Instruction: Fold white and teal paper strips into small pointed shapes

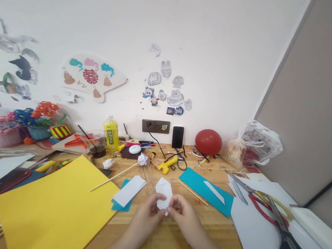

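Note:
A small folded sheet of white paper point(164, 187), pointed at its top, is held between both hands above the wooden table. My left hand point(153, 208) pinches its left side and lower edge, thumb in front. At the lower right edge, the fingertips of my right hand point(180, 208) grip the same paper. Just left of the hands lies a stack of white paper strips point(130, 190) on blue paper point(122, 207). To the right is a blue sheet point(195, 182) with a narrow white strip point(214, 192) on it and a wooden stick point(193, 193) along its edge.
A yellow sheet point(55, 208) covers the left, with a white paper flower on a stick point(142, 159) near its corner. Behind are a yellow glue gun point(167, 165), a bottle point(111, 134), a phone point(177, 137) and a red balloon point(208, 142). Scissors point(286, 240) lie right on white sheets.

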Tool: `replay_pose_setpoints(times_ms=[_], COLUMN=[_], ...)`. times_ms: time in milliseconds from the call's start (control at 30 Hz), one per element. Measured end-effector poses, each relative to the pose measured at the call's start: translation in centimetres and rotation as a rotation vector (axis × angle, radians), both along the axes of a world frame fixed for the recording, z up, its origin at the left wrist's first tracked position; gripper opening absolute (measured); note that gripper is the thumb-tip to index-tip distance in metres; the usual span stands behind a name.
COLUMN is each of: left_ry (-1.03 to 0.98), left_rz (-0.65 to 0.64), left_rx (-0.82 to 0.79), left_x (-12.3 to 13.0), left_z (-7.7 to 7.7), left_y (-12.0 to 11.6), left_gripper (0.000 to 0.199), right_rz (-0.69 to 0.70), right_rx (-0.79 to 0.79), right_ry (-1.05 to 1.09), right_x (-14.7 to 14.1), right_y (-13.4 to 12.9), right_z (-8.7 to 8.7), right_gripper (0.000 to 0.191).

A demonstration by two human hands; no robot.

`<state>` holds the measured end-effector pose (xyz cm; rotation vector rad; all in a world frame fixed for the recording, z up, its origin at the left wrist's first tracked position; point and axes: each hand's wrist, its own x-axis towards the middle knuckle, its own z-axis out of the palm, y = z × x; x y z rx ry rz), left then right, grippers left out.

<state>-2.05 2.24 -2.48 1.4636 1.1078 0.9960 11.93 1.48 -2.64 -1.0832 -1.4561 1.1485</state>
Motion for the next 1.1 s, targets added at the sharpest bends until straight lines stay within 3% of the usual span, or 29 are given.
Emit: replay_pose_setpoints(times_ms=[300, 467, 1100], left_ry=[0.002, -0.026, -0.124], left_rz=[0.015, -0.047, -0.077], left_rx=[0.005, 0.012, -0.086], left_x=[0.1, 0.2, 0.5], left_z=[-0.7, -1.1, 0.1], left_y=[0.2, 0.1, -0.5], left_gripper=[0.020, 0.029, 0.033], right_rz=[-0.032, -0.075, -0.028], right_rx=[-0.024, -0.011, -0.007], right_ry=[0.016, -0.030, -0.047], right_x=[-0.4, -0.3, 0.1], right_y=[0.2, 0.1, 0.0], right_z=[-0.7, -0.4, 0.0], right_gripper=[0.008, 0.008, 0.029])
